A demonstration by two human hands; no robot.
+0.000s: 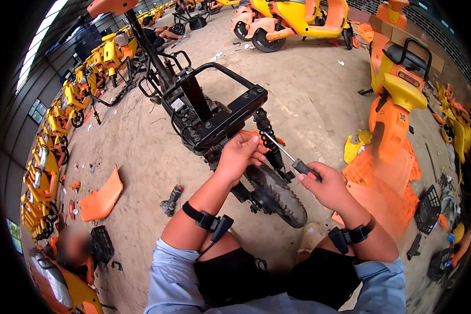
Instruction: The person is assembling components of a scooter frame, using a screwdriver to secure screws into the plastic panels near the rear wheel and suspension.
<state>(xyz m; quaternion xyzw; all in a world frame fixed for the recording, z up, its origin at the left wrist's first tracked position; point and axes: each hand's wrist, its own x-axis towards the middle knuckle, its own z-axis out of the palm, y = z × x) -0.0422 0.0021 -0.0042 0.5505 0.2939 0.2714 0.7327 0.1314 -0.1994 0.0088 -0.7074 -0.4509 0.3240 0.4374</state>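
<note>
A stripped scooter frame, its black rear rack (230, 118) above the rear wheel (277, 196), stands in front of me. My right hand (324, 186) is closed round the handle of a screwdriver (301, 166). The screwdriver's shaft slants up and left, its tip at the coil-spring shock absorber (264, 125). Under the rack, my left hand (240, 156) has its fingers curled at an orange plastic piece (250, 134) and seems to pinch it. Whether a small part also lies between those fingertips is hidden.
A cordless power tool (171, 200) and a curved orange panel (102, 196) lie on the floor at left. Orange panels (377, 193) are piled at right beside a yellow-orange scooter (397, 104). Yellow scooters (44, 167) line the left wall. Another person (154, 34) sits far back.
</note>
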